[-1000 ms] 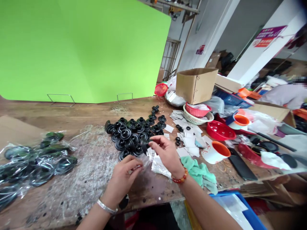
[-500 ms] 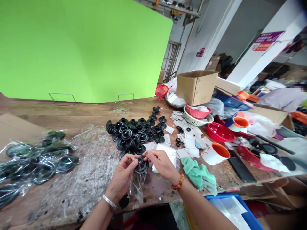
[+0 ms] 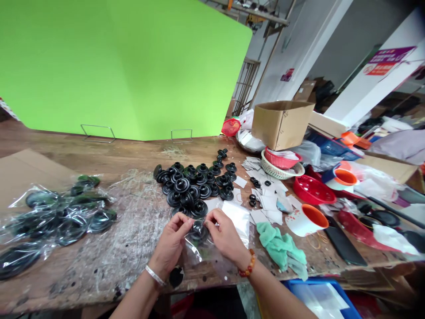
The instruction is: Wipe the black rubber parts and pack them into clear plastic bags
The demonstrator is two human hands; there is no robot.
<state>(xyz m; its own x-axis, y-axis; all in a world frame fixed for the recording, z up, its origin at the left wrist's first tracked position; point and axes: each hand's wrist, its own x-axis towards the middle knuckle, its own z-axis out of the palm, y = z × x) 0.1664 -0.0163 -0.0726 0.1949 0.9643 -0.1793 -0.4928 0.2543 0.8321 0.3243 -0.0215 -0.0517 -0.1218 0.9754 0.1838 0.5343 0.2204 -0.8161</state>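
- Workpiece: one black stepped disc [image 3: 199,231] inside a clear plastic bag [image 3: 195,252], at the near edge of the workbench [image 3: 133,235], directly before the person. Clock positions are taken from this bag; 12 points away from the person.
- Left hand [image 3: 174,237]: at 9 o'clock; thumb and forefinger pinch the bag's upper edge.
- Right hand [image 3: 226,235]: at 3 o'clock; thumb and forefinger pinch the opposite upper corner. The paired grip probably keeps the film taut and the disc low in the bag.
- Pile of black stepped discs [image 3: 189,186]: at 12 o'clock, just beyond the fingertips; apparently placed for short reach. It limits clearance on the far side.
- White plastic packet [image 3: 237,215]: at 2 o'clock, just beside the right hand; contents cannot be told.
- White cards [image 3: 268,204] and small black rings [image 3: 253,200]: farther out at 2 o'clock, loosely scattered.
- Green cloth [image 3: 282,248]: at 3 o'clock, with an orange-lined cup [image 3: 305,220] beyond. Both occupy bench space on the right.
- Bagged black discs [image 3: 66,217]: between 9 and 10 o'clock, well apart from the loose pile, presumably to avoid mixing.
- Cardboard box [image 3: 282,124]: at 1 o'clock, beyond the baskets [image 3: 282,170].
- Green board [image 3: 116,66]: at 11 o'clock, closing off the rear.
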